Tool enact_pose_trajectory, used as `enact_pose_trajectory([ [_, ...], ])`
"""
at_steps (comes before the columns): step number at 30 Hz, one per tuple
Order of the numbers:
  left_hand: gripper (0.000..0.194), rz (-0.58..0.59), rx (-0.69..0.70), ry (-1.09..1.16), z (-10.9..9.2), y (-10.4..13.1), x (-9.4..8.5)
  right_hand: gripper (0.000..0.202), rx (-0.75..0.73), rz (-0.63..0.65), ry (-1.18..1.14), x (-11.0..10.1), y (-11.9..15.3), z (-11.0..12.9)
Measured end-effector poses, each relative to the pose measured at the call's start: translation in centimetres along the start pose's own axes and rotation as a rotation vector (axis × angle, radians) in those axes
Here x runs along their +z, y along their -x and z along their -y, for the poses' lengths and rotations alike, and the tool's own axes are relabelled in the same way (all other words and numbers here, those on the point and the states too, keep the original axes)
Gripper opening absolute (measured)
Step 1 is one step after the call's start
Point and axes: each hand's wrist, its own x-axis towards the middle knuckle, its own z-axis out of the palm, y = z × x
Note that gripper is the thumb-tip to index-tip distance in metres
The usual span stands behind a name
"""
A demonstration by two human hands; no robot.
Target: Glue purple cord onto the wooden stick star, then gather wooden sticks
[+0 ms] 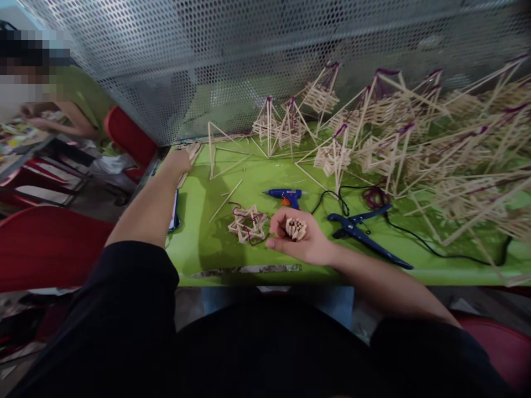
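Observation:
A bundle of short wooden sticks (296,229) is in my right hand (305,237), its fingers curled round it above the green table. My left hand (179,162) reaches to the table's far left corner, over a pile of long thin sticks (191,157); its fingers are mostly hidden. Between my hands lies a small star-like stick frame (249,224) with purple string. A blue glue gun (286,194) rests just beyond my right hand. To the right lies a dark blue cutter (360,235) with its handles spread.
Many stick structures with purple string (385,149) crowd the right and back of the green table (219,251). A perforated metal panel (207,66) stands behind. A phone (174,213) lies at left. Another person (83,99) sits beyond the red chairs (45,243).

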Motion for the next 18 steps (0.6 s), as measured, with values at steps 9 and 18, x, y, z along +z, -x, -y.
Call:
enact_pose_trajectory([
  [9,0.047,-0.046,-0.027,0.007,-0.7,1.0,-0.8,0.033,0.055,-0.018,-0.007,-0.1,-0.2,-0.3],
  [18,0.046,-0.200,0.188,0.223,-2.0,2.8,-2.2,0.039,0.090,0.001,-0.026,-0.1,-0.3,0.2],
])
